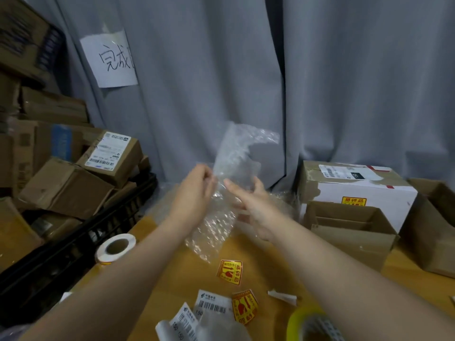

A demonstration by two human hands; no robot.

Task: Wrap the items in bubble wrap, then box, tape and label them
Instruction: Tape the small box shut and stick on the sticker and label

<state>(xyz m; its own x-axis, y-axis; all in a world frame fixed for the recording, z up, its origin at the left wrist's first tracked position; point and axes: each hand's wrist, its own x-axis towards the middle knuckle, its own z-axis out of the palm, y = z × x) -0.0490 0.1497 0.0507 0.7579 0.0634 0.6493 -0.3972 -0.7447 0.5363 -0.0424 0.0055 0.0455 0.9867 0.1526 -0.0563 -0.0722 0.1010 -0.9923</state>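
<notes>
My left hand [197,179] pinches one edge of the bubble wrap [236,153], which hangs in the air above the far middle of the bench [167,274]. My right hand [253,203] reaches round the sheet, but in the blur I cannot tell whether it grips or only steadies it. I should probably spread it now: pull it flat, find the corners, then lay it down.

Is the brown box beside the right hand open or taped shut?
Open: the brown box has its top flaps up and its inner walls show.
</notes>
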